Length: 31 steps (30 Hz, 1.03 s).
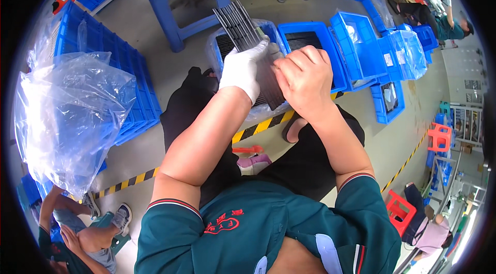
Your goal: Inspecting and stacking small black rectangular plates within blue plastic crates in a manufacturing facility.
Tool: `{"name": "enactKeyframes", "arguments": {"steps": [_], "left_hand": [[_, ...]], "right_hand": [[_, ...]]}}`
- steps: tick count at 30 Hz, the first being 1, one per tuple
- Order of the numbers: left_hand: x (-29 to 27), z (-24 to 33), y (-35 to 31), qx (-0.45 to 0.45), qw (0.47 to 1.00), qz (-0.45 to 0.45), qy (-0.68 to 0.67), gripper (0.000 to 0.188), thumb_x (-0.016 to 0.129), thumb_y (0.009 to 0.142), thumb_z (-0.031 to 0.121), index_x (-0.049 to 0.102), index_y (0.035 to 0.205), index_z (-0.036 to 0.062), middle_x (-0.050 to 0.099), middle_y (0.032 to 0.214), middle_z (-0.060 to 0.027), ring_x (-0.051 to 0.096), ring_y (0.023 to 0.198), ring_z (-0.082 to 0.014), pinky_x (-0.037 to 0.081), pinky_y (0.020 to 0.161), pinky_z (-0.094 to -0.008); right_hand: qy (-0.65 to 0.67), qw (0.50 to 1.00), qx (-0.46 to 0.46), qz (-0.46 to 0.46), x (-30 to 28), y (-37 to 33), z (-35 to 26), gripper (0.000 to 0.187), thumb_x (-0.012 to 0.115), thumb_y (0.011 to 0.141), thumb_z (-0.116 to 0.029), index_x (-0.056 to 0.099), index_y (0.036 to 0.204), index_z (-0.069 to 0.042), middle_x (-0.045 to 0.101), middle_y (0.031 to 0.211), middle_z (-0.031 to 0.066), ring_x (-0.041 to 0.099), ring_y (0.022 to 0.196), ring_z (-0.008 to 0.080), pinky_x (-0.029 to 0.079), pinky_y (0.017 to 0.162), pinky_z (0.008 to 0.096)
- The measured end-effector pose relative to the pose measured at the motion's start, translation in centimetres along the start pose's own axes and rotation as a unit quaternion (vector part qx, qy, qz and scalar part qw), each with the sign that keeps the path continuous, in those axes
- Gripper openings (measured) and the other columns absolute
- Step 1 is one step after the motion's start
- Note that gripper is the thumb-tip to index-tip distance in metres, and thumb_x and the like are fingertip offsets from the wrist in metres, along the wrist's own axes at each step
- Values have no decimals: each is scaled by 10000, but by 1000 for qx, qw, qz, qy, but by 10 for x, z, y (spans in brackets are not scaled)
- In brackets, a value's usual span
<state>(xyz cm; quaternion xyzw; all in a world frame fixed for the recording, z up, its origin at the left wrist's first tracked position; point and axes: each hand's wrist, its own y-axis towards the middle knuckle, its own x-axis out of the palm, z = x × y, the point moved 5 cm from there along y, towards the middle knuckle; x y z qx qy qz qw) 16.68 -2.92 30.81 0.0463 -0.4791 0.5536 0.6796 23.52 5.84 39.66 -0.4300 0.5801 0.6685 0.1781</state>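
Note:
A bundle of long, thin black strips (237,24) slants across the space in front of me. My left hand (242,70), in a white glove, is closed around the bundle's middle from the left. My bare right hand (306,78) has its fingers curled in against the bundle's right side; its fingertips are partly hidden. Below the bundle stands a blue bin lined with clear plastic (213,49), with more black strips inside. Just right of it, another blue bin (335,62) also contains black strips.
A blue plastic stool (178,2) stands ahead with a dark flat object on it. Stacked blue crates (129,67) and a clear plastic bag (72,113) rise at left. More blue bins (356,46) are at right. Yellow-black tape (263,126) crosses the floor. Other people sit nearby.

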Motion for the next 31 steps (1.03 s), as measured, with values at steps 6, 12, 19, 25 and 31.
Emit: {"name": "enactKeyframes", "arguments": {"steps": [6,12,19,25,31], "left_hand": [[1,-1,1,-40,998,-9,-41,107,620,908,93,637,979,15,667,878,-108,635,777,-242,525,722,-363],[2,-4,1,-60,997,1,-45,98,634,908,104,628,954,17,660,852,-102,623,741,-230,512,695,-363],[7,0,1,10,999,4,33,120,634,916,142,641,955,28,667,846,-95,622,736,-211,504,690,-347],[8,-3,0,-58,996,-13,-64,133,562,952,116,597,988,-7,643,883,-124,627,789,-256,523,731,-393],[3,-3,2,-87,993,-13,-77,144,547,956,125,646,1014,37,682,942,-107,664,856,-268,565,793,-403]], "right_hand": [[41,999,11,-12,3,0,12,148,749,654,-100,662,771,-120,598,757,-11,563,777,206,430,696,355],[39,999,8,-31,6,-5,16,152,754,652,-103,665,773,-117,609,749,-6,576,774,202,437,687,351],[61,997,1,48,-6,-1,9,138,746,693,-87,649,790,-89,625,759,22,596,728,230,461,656,351],[225,954,191,45,-10,-2,27,102,725,761,-29,668,844,-50,621,739,72,590,608,205,450,545,293],[284,935,211,-6,8,-9,37,89,703,808,-52,699,898,-53,630,746,67,614,643,176,476,583,269]]}}
